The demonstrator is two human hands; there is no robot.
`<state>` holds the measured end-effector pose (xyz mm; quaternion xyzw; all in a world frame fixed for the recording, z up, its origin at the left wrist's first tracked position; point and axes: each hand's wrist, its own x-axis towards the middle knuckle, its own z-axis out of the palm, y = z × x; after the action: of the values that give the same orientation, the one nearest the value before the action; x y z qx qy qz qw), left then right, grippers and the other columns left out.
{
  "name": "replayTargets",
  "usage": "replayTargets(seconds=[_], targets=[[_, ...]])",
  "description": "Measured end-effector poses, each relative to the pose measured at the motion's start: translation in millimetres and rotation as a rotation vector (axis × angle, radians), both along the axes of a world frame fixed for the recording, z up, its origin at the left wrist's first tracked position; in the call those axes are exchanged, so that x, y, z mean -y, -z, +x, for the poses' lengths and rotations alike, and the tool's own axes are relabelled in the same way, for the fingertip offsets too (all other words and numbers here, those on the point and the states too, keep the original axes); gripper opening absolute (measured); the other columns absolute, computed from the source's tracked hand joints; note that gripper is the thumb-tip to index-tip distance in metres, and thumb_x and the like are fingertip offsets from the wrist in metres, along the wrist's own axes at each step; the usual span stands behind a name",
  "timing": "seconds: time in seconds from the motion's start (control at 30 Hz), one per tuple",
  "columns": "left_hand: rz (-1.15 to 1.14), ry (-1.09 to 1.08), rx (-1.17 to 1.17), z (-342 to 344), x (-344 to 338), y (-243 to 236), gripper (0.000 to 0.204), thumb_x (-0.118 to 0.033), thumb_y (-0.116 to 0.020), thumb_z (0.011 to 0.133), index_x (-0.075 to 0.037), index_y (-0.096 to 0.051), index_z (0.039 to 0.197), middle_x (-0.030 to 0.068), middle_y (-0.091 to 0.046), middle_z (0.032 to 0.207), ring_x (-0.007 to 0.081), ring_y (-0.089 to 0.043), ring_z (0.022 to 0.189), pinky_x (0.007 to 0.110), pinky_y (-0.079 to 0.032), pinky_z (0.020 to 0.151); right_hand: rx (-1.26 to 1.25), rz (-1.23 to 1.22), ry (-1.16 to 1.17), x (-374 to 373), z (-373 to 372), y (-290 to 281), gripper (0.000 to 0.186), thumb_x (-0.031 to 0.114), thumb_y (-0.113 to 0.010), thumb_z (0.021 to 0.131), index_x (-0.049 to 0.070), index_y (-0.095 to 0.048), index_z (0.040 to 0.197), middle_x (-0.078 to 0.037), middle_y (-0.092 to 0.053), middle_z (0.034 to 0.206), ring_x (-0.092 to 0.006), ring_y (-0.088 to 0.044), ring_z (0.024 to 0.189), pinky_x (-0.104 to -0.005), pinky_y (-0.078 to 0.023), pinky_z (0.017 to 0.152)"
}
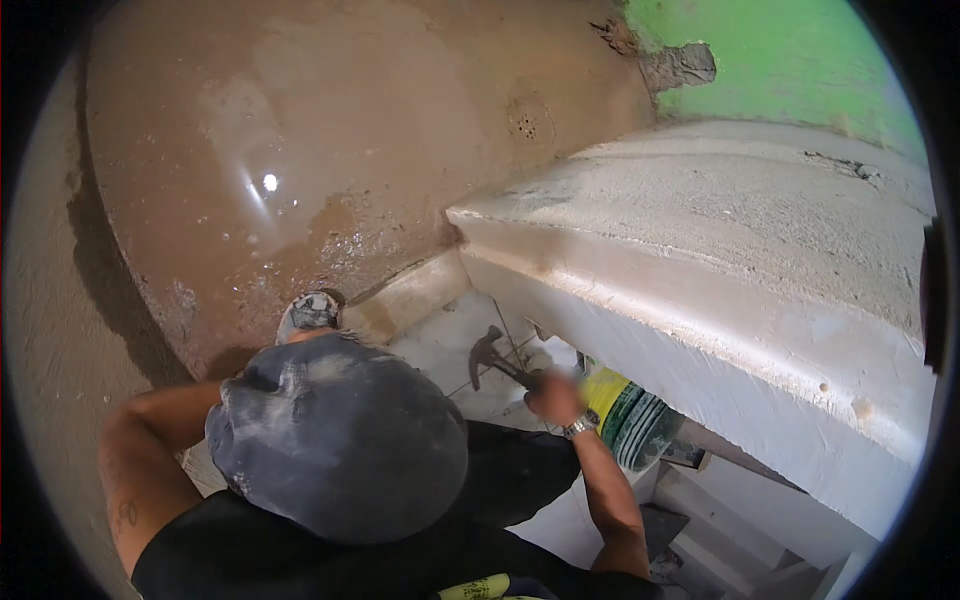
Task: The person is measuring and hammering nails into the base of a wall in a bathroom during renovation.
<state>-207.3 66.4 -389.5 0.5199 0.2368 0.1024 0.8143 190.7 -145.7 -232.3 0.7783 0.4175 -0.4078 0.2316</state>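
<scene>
Neither of the wearer's own hands shows, so I cannot tell whether they are empty or full. Below, a co-worker's right hand (pixel 556 402), partly blurred, is wrapped around the handle of a hammer (pixel 508 369); its head is over white tiles (pixel 430 345), contact unclear. A watch (pixel 581 426) circles that wrist, with a green and yellow bucket (pixel 637 425) just beside it. The co-worker's dusty cap (pixel 340 440) hides the end of the left arm (pixel 135 460), so I cannot tell what that hand does

Further out, the brown floor (pixel 350 80) looks laid and wet around a drain (pixel 528 123), and the pale ledge (pixel 720 230) is rough on top. The green wall (pixel 800 60) has a bare patch (pixel 680 66), seemingly unfinished; how much hammering is done or left, I cannot judge. Marks on a yellow patch (pixel 475 588) at the lower edge and on the bucket are unreadable; no brand can be made out
</scene>
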Motion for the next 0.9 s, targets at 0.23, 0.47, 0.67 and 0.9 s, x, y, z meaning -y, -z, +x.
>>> replayTargets(seconds=[0.23, 0.47, 0.67, 0.9], targets=[[0.044, -0.141, 0.351, -0.3, -28.9, -4.0, 0.038, -0.04, -0.054, 0.1, -0.006, -0.069, 0.107, 0.0057, -0.067, 0.081, 0.0171, -0.055, 0.056, 0.036, -0.047, 0.054, -0.475, 0.299, 0.438, -55.9, -83.5, 13.5, 0.032, 0.024, -0.069, 0.083, 0.001, -0.063, 0.104, -0.016, -0.065, 0.077, -0.0328, -0.064, 0.074, -0.0425, -0.051, 0.072], [0.503, 0.297, -0.327, 119.4, -262.4, -114.9, 0.041, -0.031, -0.057, 0.101, -0.006, -0.059, 0.133, 0.0049, -0.064, 0.09, 0.0152, -0.06, 0.084, 0.032, -0.051, 0.078, -0.68, 0.371, 1.038, -79.9, -129.7, 49.5, 0.015, 0.019, -0.064, 0.088, 0.005, -0.057, 0.089, -0.001, -0.053, 0.066, -0.0096, -0.051, 0.051, -0.0284, -0.042, 0.043], [0.793, 0.033, -0.307, 226.2, -328.9, -78.2, 0.026, -0.019, -0.064, 0.096, -0.006, -0.07, 0.117, 0.003, -0.071, 0.105, 0.0106, -0.062, 0.096, 0.028, -0.05, 0.088, -0.775, 0.451, 1.071, -108.6, -139.0, 53.1, 0.011, 0.015, -0.062, 0.089, 0.006, -0.057, 0.093, 0.002, -0.051, 0.065, -0.0075, -0.048, 0.049, -0.026, -0.041, 0.042], [0.513, -0.124, -0.244, 273.9, -273.6, 8.9, 0.024, -0.019, -0.07, 0.091, -0.007, -0.072, 0.111, 0.0013, -0.073, 0.092, 0.0101, -0.065, 0.08, 0.028, -0.052, 0.071, -0.812, 0.743, 0.883, -133.6, -171.6, 4.4, 0.015, 0.014, -0.068, 0.088, 0.005, -0.059, 0.094, 0.002, -0.057, 0.071, -0.0049, -0.05, 0.053, -0.0238, -0.039, 0.046]])
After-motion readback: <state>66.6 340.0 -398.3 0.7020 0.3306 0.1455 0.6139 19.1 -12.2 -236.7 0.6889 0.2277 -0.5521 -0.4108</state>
